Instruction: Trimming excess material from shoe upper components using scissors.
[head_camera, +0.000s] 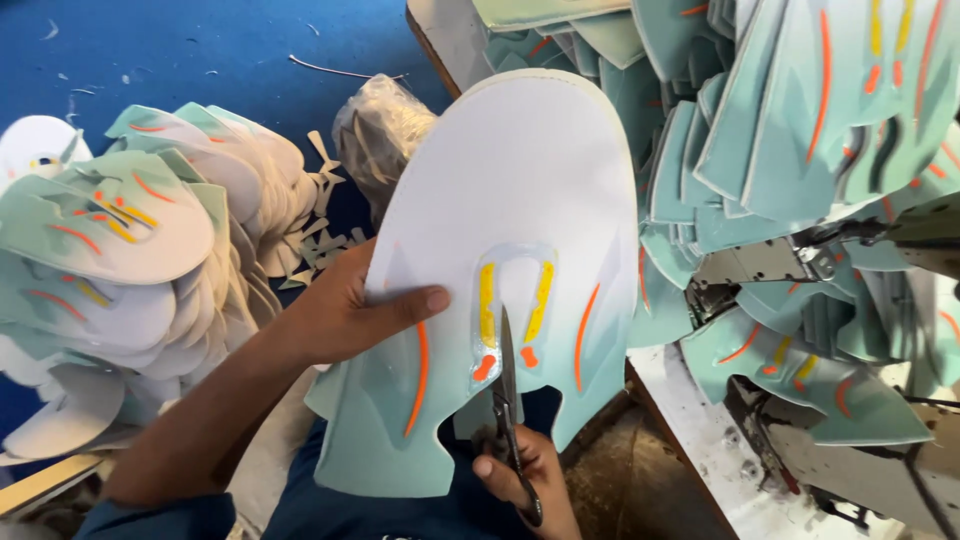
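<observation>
The left hand (345, 315) grips a mint-and-white shoe upper (500, 260), thumb pressed on top. The right hand (525, 480) clenches scissors (507, 400), whose blades point up beyond its fingers into the upper's centre slot.

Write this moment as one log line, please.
left hand: holds shoe upper piece | right hand: works scissors, blades in centre slot | stacks of pieces on both sides

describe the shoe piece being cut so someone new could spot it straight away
Start at the blue floor and the heaps of mint shoe uppers on either side. In the middle the left hand holds one flat shoe upper up, and the right hand works scissors into its centre. Unlike the stacked ones, it is single, raised, mostly white fading to mint, with the blades between its two yellow strips.
</observation>
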